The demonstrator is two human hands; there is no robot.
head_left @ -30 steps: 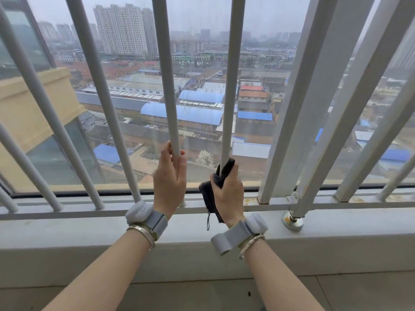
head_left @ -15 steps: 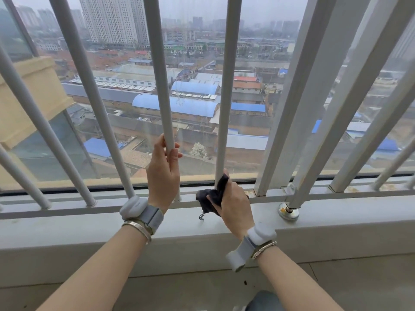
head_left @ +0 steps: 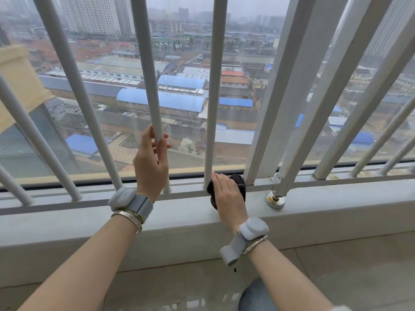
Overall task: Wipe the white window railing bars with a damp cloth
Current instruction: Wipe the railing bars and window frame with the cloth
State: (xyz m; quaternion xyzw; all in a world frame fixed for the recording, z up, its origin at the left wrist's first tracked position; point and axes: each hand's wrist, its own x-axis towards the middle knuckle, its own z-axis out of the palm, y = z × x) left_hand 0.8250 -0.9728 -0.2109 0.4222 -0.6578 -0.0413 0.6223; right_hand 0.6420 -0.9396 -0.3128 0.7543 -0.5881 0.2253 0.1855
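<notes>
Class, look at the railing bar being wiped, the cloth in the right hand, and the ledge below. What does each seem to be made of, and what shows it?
Railing bar: probably metal tube, painted white; smooth, even, slight sheen.
Cloth: soft dark fabric, bunched under the right hand; weave too small to tell.
Ledge: looks like painted concrete or stone; matt grey, flat, hard edges.

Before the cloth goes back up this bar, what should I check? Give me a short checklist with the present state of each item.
1. Dark cloth in right hand: ok.
2. Cloth touching the foot of the round bar: ok.
3. Left hand steadying on the neighbouring bar: ok.
4. Bar free of obstacles above the cloth: ok.
5. Cloth damp: cannot tell.
6. Bar already clean: cannot tell.
</notes>
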